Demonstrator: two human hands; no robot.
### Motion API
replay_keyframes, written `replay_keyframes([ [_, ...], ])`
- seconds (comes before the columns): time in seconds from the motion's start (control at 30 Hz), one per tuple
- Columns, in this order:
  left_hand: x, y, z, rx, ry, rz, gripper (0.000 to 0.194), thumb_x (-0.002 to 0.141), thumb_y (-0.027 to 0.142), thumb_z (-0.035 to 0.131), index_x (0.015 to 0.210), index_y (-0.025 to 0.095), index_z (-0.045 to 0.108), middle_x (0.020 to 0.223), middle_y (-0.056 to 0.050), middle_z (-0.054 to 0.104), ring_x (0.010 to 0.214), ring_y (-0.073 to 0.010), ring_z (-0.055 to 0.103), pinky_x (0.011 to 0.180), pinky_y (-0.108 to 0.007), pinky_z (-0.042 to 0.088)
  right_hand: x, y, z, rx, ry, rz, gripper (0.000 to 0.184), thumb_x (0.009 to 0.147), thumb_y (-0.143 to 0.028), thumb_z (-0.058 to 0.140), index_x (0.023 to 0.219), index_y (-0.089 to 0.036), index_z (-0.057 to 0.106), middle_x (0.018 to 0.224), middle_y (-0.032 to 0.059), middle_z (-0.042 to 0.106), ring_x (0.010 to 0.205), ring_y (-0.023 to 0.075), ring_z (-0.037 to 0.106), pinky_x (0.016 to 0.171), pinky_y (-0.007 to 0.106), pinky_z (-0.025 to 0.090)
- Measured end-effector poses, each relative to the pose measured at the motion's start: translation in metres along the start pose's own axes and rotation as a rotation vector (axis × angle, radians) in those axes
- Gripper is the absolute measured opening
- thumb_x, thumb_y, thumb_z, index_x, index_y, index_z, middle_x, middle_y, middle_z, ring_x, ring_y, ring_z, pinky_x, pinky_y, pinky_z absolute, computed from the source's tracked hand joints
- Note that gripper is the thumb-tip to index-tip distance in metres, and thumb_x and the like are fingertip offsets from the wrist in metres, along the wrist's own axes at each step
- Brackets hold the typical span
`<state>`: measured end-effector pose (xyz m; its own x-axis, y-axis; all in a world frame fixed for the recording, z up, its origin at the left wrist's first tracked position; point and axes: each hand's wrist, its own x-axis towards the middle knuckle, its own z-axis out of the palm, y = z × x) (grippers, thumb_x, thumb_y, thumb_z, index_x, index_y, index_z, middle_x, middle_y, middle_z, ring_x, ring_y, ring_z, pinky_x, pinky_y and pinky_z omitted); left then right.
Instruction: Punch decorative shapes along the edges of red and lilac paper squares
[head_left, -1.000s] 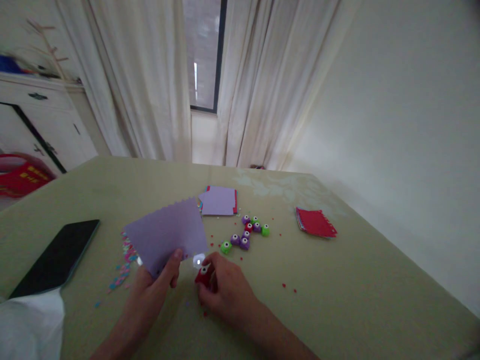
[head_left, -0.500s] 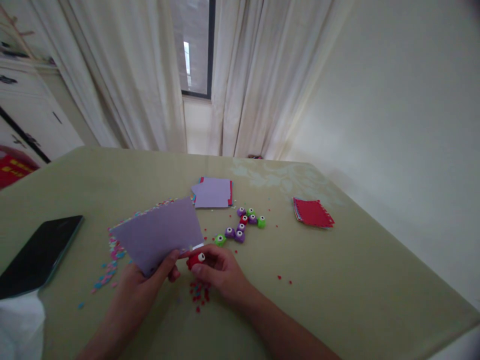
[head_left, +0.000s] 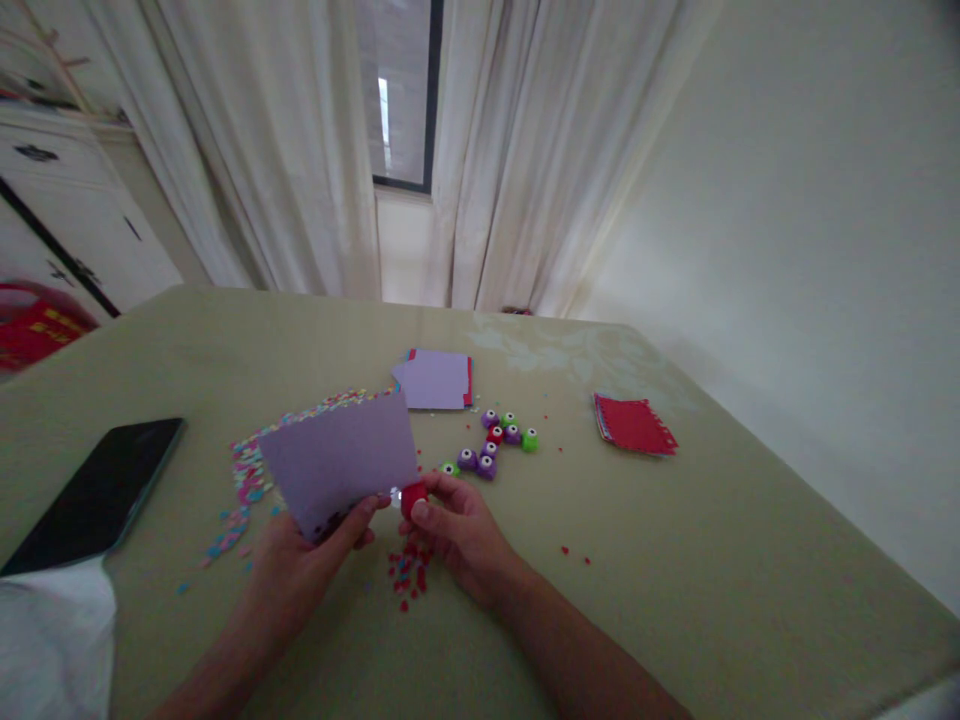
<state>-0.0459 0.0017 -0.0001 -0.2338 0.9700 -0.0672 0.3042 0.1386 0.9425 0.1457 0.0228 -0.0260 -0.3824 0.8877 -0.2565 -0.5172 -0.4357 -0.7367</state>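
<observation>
A purple sheet of paper [head_left: 345, 455] is tilted up in my left hand [head_left: 311, 565], its lower edge pinched between thumb and fingers. Small notches show along that lower edge. My right hand [head_left: 469, 535] is closed on a small red craft punch [head_left: 414, 500] beside the paper's lower right corner. A shiny part of the punch faces the paper; whether the edge sits inside it I cannot tell. Beneath the punch lie small red paper cutouts [head_left: 404, 606], some of them heart-shaped. Just beyond my right hand stand several purple, green and red punches [head_left: 487, 467] with eye-like tops.
Colourful confetti [head_left: 244, 475] is scattered behind and left of the paper. A stack of purple paper [head_left: 439, 380] lies farther back, and red notched papers [head_left: 637, 425] lie at right. A black tablet [head_left: 97, 490] and a white tissue [head_left: 64, 630] are at left.
The red punch has turned in my right hand, so its white eye-like top no longer faces right. The whole view has shifted slightly, with things appearing a little farther right.
</observation>
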Motion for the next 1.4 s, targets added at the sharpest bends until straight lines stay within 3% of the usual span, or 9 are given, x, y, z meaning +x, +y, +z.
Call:
replay_keyframes([
  [0.63,0.0006,0.0005,-0.0002,0.021,-0.027,0.066,0.038,0.073,0.059,0.077,0.063,0.023,0.074,0.058,-0.002,0.073,0.056,-0.0237,0.070,0.052,-0.028,0.053,-0.0013,-0.0008,0.0002,-0.001,-0.016,0.000,0.060,0.061,-0.032,0.101,0.106,-0.018,0.064,0.094,0.0022,0.076,0.078,0.0148,0.074,0.077,0.026,0.055],
  [1.4,0.0009,-0.0040,-0.0009,0.029,-0.045,0.073,0.039,0.075,0.059,0.075,0.064,0.022,0.074,0.058,-0.001,0.072,0.056,-0.0222,0.068,0.052,-0.028,0.052,-0.0014,0.0021,-0.0011,-0.043,-0.032,-0.013,0.059,0.058,-0.027,0.101,0.104,-0.019,0.065,0.095,0.0021,0.078,0.075,0.0151,0.074,0.069,0.025,0.054],
])
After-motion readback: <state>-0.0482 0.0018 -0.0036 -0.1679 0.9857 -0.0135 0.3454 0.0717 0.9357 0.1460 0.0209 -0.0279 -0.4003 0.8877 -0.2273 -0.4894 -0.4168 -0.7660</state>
